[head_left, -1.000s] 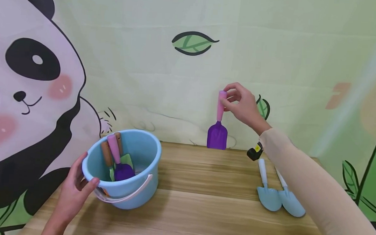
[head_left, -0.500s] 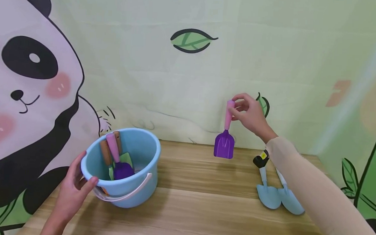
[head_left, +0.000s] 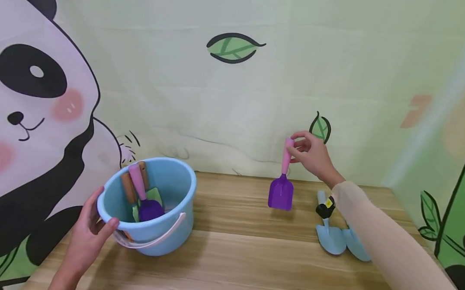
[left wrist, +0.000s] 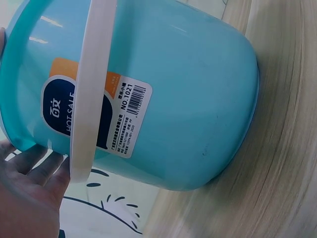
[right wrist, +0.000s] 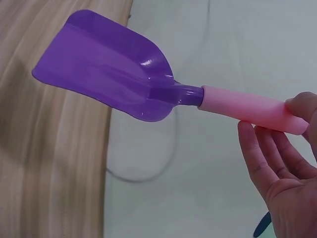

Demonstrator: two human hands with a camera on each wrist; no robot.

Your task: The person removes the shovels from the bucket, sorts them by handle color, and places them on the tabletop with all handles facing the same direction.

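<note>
My right hand [head_left: 313,156] pinches the pink handle of a small purple shovel [head_left: 281,192], whose blade hangs down near the table's back edge. The right wrist view shows the thumb and fingers on the handle's end, the shovel [right wrist: 109,69] otherwise uncovered. On the left, my left hand [head_left: 90,238] grips the rim of a light blue bucket [head_left: 174,233], thumb outside at the front. Inside the bucket lean a second purple shovel with a pink handle [head_left: 137,182] and green tools with brown handles [head_left: 128,188]. A label [left wrist: 126,114] shows on the bucket in the left wrist view.
Two light blue trowels [head_left: 331,240] lie on the wooden table [head_left: 242,266] at the right, partly under my right forearm. A cloth backdrop [head_left: 234,106] with a panda and leaves rises behind the table. The bucket's white handle [head_left: 162,241] hangs down its front.
My right hand has moved down and slightly right with the purple shovel, its blade now lower over the table. The left hand still holds the bucket, which stays in about the same place.
</note>
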